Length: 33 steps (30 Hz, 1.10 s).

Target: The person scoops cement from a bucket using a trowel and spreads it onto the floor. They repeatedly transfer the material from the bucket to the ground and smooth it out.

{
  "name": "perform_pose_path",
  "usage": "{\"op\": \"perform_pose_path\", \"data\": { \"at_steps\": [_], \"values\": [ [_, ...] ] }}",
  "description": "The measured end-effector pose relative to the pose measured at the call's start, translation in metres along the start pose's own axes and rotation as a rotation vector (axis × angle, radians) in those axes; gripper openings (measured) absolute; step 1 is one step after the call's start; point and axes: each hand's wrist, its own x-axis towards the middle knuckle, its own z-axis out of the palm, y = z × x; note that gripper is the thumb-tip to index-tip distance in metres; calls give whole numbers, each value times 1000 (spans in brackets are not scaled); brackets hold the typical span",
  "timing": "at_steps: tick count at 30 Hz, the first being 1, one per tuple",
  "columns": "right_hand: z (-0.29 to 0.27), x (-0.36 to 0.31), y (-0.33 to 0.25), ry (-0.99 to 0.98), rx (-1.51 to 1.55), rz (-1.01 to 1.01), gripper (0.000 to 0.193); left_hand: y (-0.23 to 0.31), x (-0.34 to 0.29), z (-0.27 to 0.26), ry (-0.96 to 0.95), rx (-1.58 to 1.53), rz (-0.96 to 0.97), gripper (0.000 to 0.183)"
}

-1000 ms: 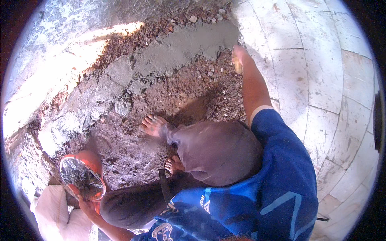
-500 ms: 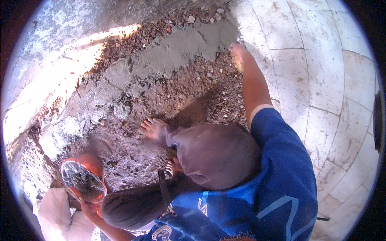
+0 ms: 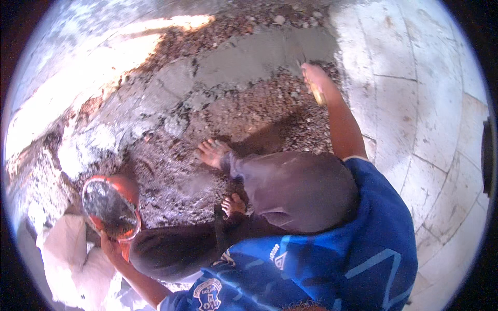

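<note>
My right hand, arm stretched out, is closed around the pale yellowish handle of a trowel. It is at the near edge of a strip of wet grey mortar, close to the strip's right end. The trowel's blade is mostly hidden by the hand. At lower left, my left hand grips the near rim of an orange bucket. The bucket leans with its mouth toward me, and grey mortar shows inside.
Pale paving slabs run along the right. Gravelly soil borders the mortar, and my bare foot stands on it. White sacks lie beside the bucket. A rough surface with a sunlit patch is at upper left.
My right hand with the trowel has shifted left from the mortar's right end. The whole view has moved somewhat. My left hand still grips the bucket.
</note>
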Motion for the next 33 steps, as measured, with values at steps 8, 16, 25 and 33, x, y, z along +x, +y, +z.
{"op": "perform_pose_path", "data": {
  "at_steps": [8, 16, 25, 33],
  "values": [
    [217, -91, -21, -169, -607, -358, 41, 8, -14, 45, 47, -9, -2, 43],
    [364, -125, -49, -374, -997, -974, 54, 8, 1, 37, 97, 111, -4, 41],
    [376, -180, -115, -26, -1198, -1407, 31, 28, -47, 99, 492, 891, 50, 46],
    [378, -268, -173, -125, -1231, -1849, 31, 16, -47, 115, 542, 678, 222, 42]
  ]
}}
